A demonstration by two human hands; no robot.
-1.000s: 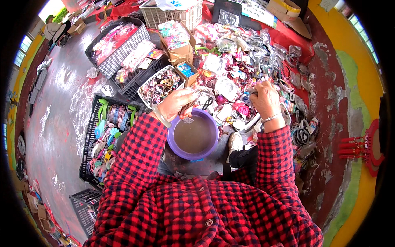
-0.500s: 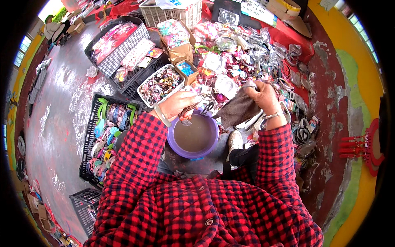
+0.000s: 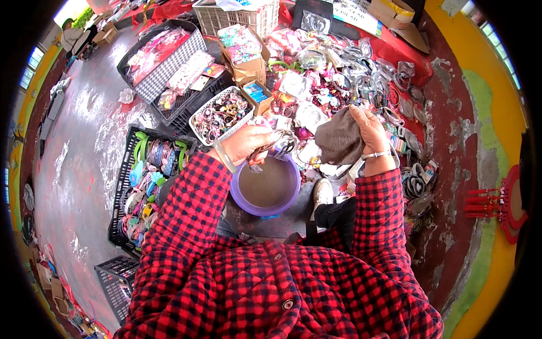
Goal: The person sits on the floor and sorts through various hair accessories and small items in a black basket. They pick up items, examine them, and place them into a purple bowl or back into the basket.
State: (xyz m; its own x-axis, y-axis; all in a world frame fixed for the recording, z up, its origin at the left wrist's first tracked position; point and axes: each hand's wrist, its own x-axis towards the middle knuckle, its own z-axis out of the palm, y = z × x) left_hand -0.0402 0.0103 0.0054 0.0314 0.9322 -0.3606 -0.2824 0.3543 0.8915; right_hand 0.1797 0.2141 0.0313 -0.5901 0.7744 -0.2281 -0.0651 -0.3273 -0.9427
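My left hand (image 3: 247, 141) is closed around a bunch of thin dark and shiny looped bands (image 3: 287, 142), perhaps hair bands. It is held over the far left rim of a purple basin (image 3: 263, 211) with murky brownish water (image 3: 268, 185) in it. To the right, my right hand (image 3: 370, 131) pinches a grey-brown cloth (image 3: 340, 138) by its upper right edge. The cloth hangs beyond the basin's right side, apart from the bands. Between the hands and beyond lies a heap of hair accessories in clear bags (image 3: 339, 73).
At the left, a black crate (image 3: 117, 223) holds headbands and hair ties. Beyond my left hand are a white basket (image 3: 223, 134) of small accessories, a small carton (image 3: 261, 104) and a houndstooth-patterned box (image 3: 169, 70). My shoe (image 3: 323, 195) is right of the basin.
The cloth has swung away from the bands to the right and hangs more spread out. My right hand has turned and shifted slightly right. My left hand stays nearly in place.
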